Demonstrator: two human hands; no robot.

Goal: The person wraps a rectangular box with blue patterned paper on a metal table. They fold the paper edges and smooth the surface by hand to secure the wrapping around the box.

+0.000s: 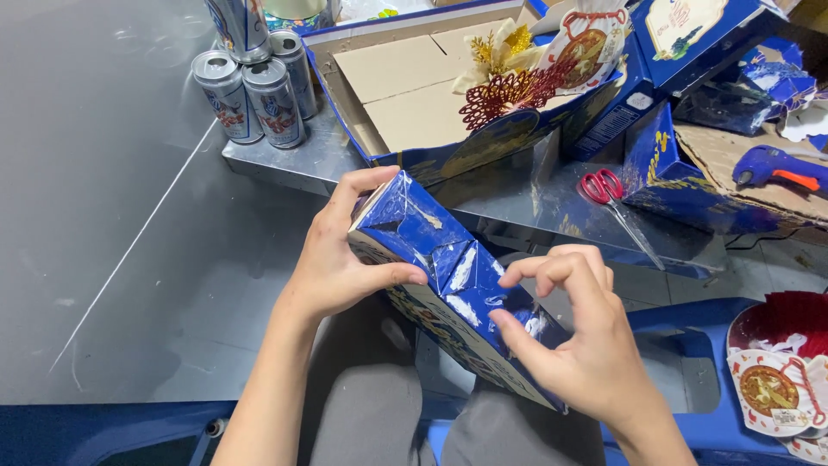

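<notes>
Seen from above, a seated person holds a torn blue carton [453, 289] over the lap, its long body slanting from upper left down toward the right knee. The left hand [341, 250] has a closed grip on the carton's upper end, thumb pressed across the creased blue face and fingers curled over the top edge. The right hand [573, 332] rests its thumb on the carton's lower half with the fingertips curled loosely above it; whether they pinch a flap cannot be told. That hand hides the carton's far lower corner, and white scuffs mark where the print has peeled.

At the right edge, a red paper cup and round gold-and-white tags [776, 380] lie on a blue stool, cut off by the frame. Beyond the hands, red-handled scissors [608, 194] sit on a shiny metal surface [302, 160]. A blue glue gun [776, 170] lies on flattened cardboard to the right. Farther back stands an open blue box [414, 86] with a gold and red ornament [509, 73], and silver cans [254, 86] cluster at the surface's left corner, the topmost cropped.
</notes>
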